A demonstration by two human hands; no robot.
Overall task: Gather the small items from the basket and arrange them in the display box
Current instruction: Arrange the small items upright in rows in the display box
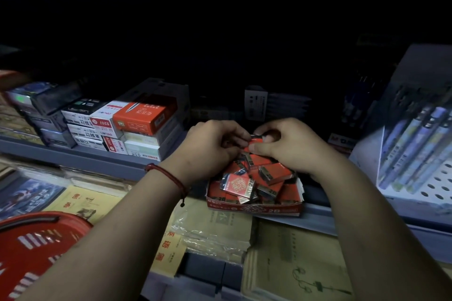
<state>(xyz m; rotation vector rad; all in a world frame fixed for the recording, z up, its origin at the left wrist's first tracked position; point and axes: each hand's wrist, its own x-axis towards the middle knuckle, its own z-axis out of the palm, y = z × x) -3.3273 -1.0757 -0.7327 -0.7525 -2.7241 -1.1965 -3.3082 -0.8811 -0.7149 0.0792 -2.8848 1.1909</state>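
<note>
Above display box [254,208]: both hands' fingers [259,147] pinch eraser [255,142].

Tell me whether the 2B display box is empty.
No, the display box holds a loose pile of small red packets.

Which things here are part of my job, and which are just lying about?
Job: left hand, right hand, small red packet pinched between them, 2B display box, red basket.
Lying about: stacked stationery boxes, notebooks, packaged pens.
</note>
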